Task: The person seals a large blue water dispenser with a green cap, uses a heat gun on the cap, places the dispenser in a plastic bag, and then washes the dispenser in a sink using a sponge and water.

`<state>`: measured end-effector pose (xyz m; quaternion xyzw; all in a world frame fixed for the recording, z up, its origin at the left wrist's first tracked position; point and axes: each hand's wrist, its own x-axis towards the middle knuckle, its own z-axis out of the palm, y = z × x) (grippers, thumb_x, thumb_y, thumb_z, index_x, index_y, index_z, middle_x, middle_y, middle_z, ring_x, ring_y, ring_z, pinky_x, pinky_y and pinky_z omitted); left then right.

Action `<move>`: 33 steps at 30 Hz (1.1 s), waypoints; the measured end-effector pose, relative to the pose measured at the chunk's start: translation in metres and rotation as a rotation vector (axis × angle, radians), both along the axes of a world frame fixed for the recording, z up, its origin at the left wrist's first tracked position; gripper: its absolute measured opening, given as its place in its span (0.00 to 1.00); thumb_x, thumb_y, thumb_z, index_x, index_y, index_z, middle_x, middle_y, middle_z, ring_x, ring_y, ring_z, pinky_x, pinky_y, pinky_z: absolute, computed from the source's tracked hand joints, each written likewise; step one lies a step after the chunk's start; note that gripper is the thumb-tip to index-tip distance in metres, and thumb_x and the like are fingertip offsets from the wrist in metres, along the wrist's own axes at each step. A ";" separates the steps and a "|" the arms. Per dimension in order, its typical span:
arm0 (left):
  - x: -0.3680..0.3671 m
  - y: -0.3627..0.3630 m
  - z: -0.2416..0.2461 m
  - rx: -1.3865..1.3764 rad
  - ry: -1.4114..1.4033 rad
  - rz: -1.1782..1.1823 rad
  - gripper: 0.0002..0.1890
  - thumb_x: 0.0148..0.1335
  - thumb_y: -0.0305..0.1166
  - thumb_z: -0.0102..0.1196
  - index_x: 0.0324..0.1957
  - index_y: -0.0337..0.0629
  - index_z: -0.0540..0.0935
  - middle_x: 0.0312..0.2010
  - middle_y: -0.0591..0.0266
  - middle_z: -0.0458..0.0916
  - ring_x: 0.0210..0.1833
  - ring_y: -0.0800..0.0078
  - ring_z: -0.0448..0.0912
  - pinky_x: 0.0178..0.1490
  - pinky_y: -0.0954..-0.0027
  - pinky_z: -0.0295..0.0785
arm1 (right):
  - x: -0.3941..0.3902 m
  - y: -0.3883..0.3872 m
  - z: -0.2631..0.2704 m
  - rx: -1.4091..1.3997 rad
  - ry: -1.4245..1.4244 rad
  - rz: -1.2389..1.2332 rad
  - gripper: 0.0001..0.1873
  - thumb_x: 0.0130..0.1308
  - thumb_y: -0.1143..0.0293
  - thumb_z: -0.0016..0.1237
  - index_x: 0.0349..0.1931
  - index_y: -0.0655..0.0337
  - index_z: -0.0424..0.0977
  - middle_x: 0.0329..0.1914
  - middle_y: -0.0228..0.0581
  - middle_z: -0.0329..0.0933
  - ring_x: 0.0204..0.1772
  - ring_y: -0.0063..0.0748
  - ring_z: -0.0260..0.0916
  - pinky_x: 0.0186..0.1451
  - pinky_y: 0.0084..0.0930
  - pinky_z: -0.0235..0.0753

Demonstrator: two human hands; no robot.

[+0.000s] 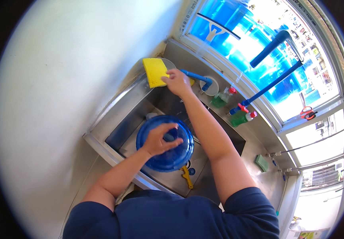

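A blue translucent water jug (148, 159) stands in the stainless steel sink (130, 139), seen from its mouth end. My left hand (157, 140) is over its neck, thumb and fingers curved apart on either side of the opening. Whether they touch the neck is unclear. Beyond the jug, my right hand (178, 83) reaches to a flat yellow sponge (155, 73) at the sink's far corner. Thumb and forefinger overlap the sponge's right edge; the picture does not settle whether they grip it. A round clear container (169, 63) shows partly behind the sponge.
A yellow tool (187, 177) lies on the sink floor beside the jug. Along the back ledge are a blue pipe tap (197, 76), a white round lid (214, 89), two green-liquid bottles (219, 101) (239, 120) and a taller blue pipe (275, 82). A green scouring pad (261, 163) lies right.
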<state>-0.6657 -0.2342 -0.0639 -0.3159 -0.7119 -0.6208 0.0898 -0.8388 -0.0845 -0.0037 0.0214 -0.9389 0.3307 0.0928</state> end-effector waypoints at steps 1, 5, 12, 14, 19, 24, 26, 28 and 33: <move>0.005 -0.003 -0.004 0.055 0.053 -0.063 0.27 0.48 0.35 0.74 0.51 0.42 0.79 0.44 0.54 0.82 0.47 0.65 0.81 0.53 0.67 0.74 | -0.012 -0.017 -0.004 0.172 -0.026 -0.024 0.35 0.57 0.44 0.58 0.59 0.56 0.71 0.48 0.55 0.78 0.53 0.51 0.76 0.58 0.47 0.74; 0.015 -0.010 -0.021 0.065 -0.023 -0.037 0.40 0.49 0.43 0.73 0.63 0.46 0.70 0.49 0.51 0.81 0.51 0.56 0.81 0.57 0.63 0.75 | -0.046 -0.052 -0.005 0.559 -0.107 -0.053 0.39 0.56 0.39 0.51 0.65 0.51 0.68 0.59 0.55 0.74 0.64 0.49 0.70 0.67 0.38 0.67; 0.009 -0.003 -0.029 -0.075 -0.196 -0.088 0.33 0.48 0.47 0.73 0.52 0.43 0.74 0.45 0.52 0.83 0.49 0.59 0.82 0.54 0.62 0.75 | -0.104 -0.021 0.012 0.502 -0.240 -0.123 0.22 0.57 0.55 0.49 0.45 0.60 0.82 0.51 0.54 0.80 0.55 0.53 0.77 0.61 0.42 0.73; 0.009 -0.003 -0.027 -0.037 -0.226 -0.063 0.34 0.50 0.52 0.71 0.53 0.43 0.74 0.45 0.49 0.82 0.50 0.56 0.82 0.54 0.61 0.75 | -0.116 -0.018 -0.001 0.560 -0.285 -0.200 0.22 0.58 0.57 0.49 0.46 0.62 0.81 0.52 0.53 0.79 0.56 0.52 0.76 0.61 0.41 0.73; -0.011 -0.017 -0.029 0.176 -0.403 0.116 0.30 0.51 0.50 0.71 0.49 0.41 0.77 0.41 0.52 0.84 0.46 0.63 0.83 0.52 0.66 0.76 | -0.133 -0.031 -0.037 0.687 -0.370 0.056 0.23 0.59 0.53 0.51 0.46 0.63 0.81 0.55 0.52 0.78 0.58 0.51 0.75 0.61 0.38 0.73; -0.045 -0.017 -0.042 0.378 -0.553 0.265 0.21 0.55 0.42 0.71 0.44 0.39 0.80 0.38 0.62 0.84 0.40 0.77 0.80 0.48 0.72 0.74 | -0.133 -0.017 -0.010 0.708 -0.309 0.108 0.19 0.61 0.57 0.49 0.42 0.60 0.83 0.51 0.52 0.79 0.56 0.51 0.75 0.59 0.39 0.74; -0.051 -0.016 -0.047 0.398 -0.592 0.312 0.20 0.56 0.40 0.70 0.44 0.39 0.80 0.37 0.65 0.83 0.39 0.78 0.79 0.47 0.73 0.74 | -0.106 0.004 0.016 0.584 -0.109 0.102 0.18 0.62 0.56 0.48 0.39 0.59 0.84 0.46 0.53 0.81 0.53 0.53 0.77 0.56 0.40 0.75; -0.055 -0.017 -0.052 0.429 -0.628 0.341 0.19 0.57 0.38 0.70 0.44 0.38 0.79 0.36 0.66 0.82 0.39 0.79 0.78 0.47 0.73 0.73 | -0.049 0.030 0.043 0.307 -0.083 0.079 0.19 0.62 0.51 0.51 0.34 0.57 0.84 0.36 0.51 0.82 0.41 0.52 0.78 0.47 0.40 0.74; -0.071 -0.032 -0.066 0.504 -0.651 0.465 0.18 0.57 0.33 0.69 0.45 0.35 0.78 0.39 0.64 0.81 0.41 0.78 0.77 0.48 0.75 0.73 | 0.143 0.046 0.048 0.250 -0.122 -0.034 0.10 0.55 0.62 0.58 0.28 0.59 0.83 0.33 0.44 0.81 0.39 0.40 0.79 0.44 0.36 0.76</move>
